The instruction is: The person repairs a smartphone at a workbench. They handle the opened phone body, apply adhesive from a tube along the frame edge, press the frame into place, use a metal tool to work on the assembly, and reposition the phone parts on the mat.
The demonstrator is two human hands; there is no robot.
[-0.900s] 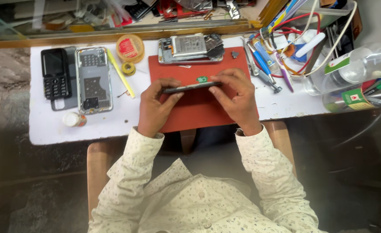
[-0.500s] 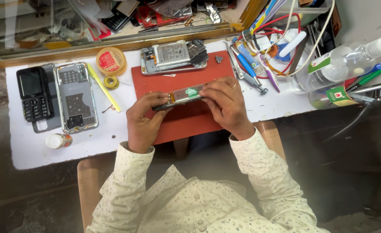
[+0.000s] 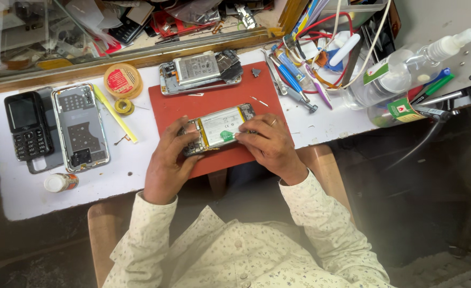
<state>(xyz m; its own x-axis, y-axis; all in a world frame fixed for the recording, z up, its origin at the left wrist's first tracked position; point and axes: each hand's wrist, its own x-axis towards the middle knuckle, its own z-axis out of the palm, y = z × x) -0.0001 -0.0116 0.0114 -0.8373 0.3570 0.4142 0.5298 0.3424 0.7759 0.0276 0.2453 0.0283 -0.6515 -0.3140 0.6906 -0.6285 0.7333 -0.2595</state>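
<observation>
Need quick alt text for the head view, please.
Both hands, left hand and right hand, hold an opened phone, its back off and battery showing, over a red mat on a white table; another opened phone lies beyond.

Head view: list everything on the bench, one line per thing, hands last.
opened phone: one, pale battery showing, on the mat, held in both hands
red mat: one, bench centre
second opened phone: one, silver, at mat's far edge
clear back cover: one, left of mat
keypad phone: one, black, far left
tape rolls: two, yellowish, beside the cover
small bottle: one, white cap, lying near left
spray bottle: one, clear, right
left hand: grips phone's left end
right hand: fingertips on the battery
</observation>
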